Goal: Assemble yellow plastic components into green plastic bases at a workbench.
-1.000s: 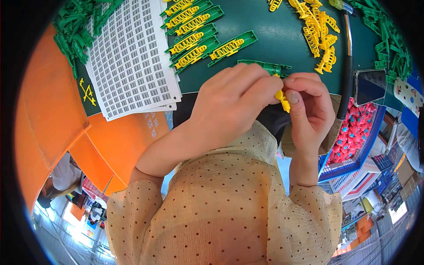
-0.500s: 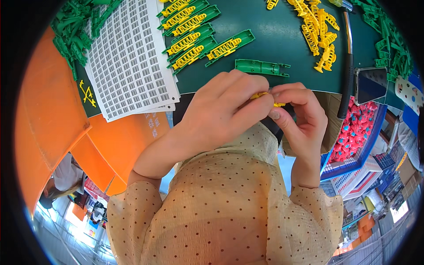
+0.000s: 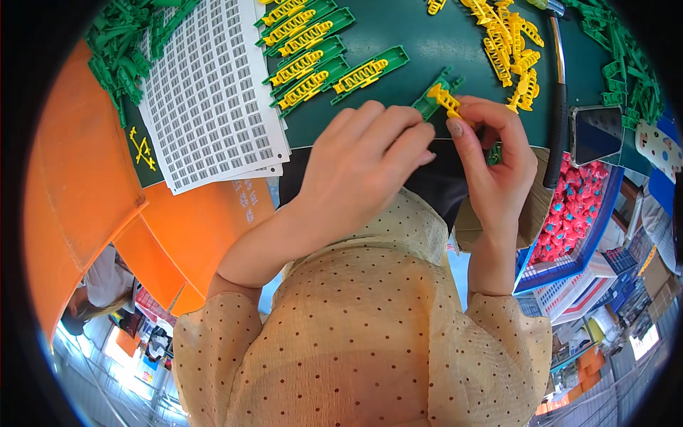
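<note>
My right hand (image 3: pixel 498 153) pinches a yellow slotted plastic piece (image 3: pixel 445 99) between thumb and forefinger. The piece lies over a long green plastic shell (image 3: pixel 425 107), which sits at a slant by the table's near edge. A bit of green plastic (image 3: pixel 494 153) shows behind the right hand's bent fingers; what it belongs to is hidden. Just left of the shell, my left hand (image 3: pixel 366 164) is loosely bent with its fingers apart. Nothing shows in it, though some fingertips are hidden.
Green shells with yellow inserts (image 3: pixel 306 89) lie in a row beside printed label sheets (image 3: pixel 213 99). Loose yellow pieces (image 3: pixel 501 43), a black-handled hammer (image 3: pixel 558 128) and a phone (image 3: pixel 596 135) are to the right. Green parts (image 3: pixel 121 64) pile at far left; a blue crate (image 3: pixel 569 274) holds pink items.
My hands have parted, the left moving slightly left. The yellow piece, now in the right hand alone, has moved up over the green shell. That shell has turned from nearly level to a slant.
</note>
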Tool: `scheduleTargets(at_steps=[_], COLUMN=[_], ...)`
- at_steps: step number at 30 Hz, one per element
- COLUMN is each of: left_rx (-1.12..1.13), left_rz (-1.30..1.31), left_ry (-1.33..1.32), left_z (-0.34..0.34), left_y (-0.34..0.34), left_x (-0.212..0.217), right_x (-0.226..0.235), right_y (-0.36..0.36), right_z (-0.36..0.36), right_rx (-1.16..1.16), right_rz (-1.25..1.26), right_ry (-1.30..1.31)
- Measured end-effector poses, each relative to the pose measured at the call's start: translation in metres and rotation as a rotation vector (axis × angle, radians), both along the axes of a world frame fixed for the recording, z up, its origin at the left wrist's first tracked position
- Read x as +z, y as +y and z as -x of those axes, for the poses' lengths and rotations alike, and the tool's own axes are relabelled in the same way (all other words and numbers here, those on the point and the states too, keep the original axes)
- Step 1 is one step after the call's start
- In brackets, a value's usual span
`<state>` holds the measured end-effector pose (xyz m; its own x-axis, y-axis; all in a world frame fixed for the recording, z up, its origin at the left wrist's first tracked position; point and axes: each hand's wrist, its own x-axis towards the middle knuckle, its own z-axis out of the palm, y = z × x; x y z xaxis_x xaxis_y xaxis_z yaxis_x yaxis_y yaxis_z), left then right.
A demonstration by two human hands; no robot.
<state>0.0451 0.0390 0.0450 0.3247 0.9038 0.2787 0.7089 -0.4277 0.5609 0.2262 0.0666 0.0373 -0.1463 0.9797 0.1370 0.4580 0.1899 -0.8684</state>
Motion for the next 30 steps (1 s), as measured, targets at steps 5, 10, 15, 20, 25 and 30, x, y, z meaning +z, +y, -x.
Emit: scheduleTargets(at_steps=[5, 10, 15, 20, 25, 30], left_rx=[-0.073, -0.066, -0.131, -0.105, -0.045, 0.009], left_rz=[-0.047, -0.181, -0.115, -0.124, -0.123, -0.041], left_ry=[-0.07, 0.085, 0.138, 0.116, 0.093, 0.101], left_z=[-0.004, 0.004, -0.005, -0.014, -0.008, 0.004], left_y=[0.004, 0.023, 0.023, 0.021, 0.022, 0.021], left_x=[0.004, -0.003, -0.001, -0.011, -0.003, 0.007], right_x=[-0.003, -0.007, -0.005, -0.001, -0.003, 0.004], right_y=[0.005, 0.013, 0.013, 0.015, 0.02, 0.018], right_z=[-0.002, -0.018, -0.015, -0.013, -0.017, -0.015], right_rx=[-0.031, -0.059, -0.011, -0.002, 0.032, 0.062], right_rz=[-0.036, -0.291, -0.425, -0.373, -0.383, -0.357], right_ry=[-0.015, -0.329, -0.503, -0.579, -0.524, -0.39])
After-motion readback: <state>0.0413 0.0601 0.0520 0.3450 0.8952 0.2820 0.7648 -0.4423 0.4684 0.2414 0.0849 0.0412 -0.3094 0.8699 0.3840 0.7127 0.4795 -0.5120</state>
